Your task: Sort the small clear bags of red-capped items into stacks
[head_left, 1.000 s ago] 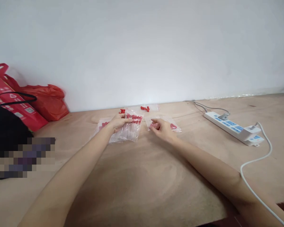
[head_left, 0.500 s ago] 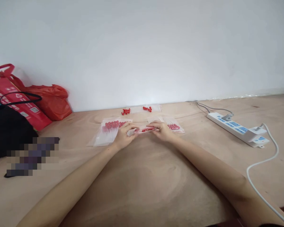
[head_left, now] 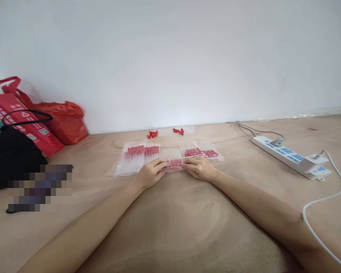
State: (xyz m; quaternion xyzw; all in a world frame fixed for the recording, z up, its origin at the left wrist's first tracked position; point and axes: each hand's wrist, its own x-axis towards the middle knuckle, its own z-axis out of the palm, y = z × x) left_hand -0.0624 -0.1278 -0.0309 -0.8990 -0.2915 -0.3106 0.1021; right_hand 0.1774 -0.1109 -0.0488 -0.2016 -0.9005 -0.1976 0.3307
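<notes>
A small clear bag [head_left: 172,164] with red-tipped pieces inside lies flat on the desk [head_left: 170,227], a bit above the middle of the frame. Both hands press down on it. The left hand [head_left: 151,173] lies on its left edge and the right hand [head_left: 199,168] on its right edge, fingers flat and close together, so neither grip is wrapped around anything; they just push on the bag. It looks like this bag is full and is being pressed shut, though the seal is too small to see. To its left lies a filled bag pile [head_left: 136,157], touching or nearly touching it. To its upper right lie more filled bags [head_left: 201,151]. So a good few bags look done. Higher up, near the wall, a few loose red pieces [head_left: 152,134] and some more [head_left: 178,131] lie beside what look like empty clear bags, so some work seems left. At the far left are a red bag [head_left: 59,121] and a black bag [head_left: 11,159]. At the right lies a white power strip [head_left: 291,161] with its cord [head_left: 321,235].
</notes>
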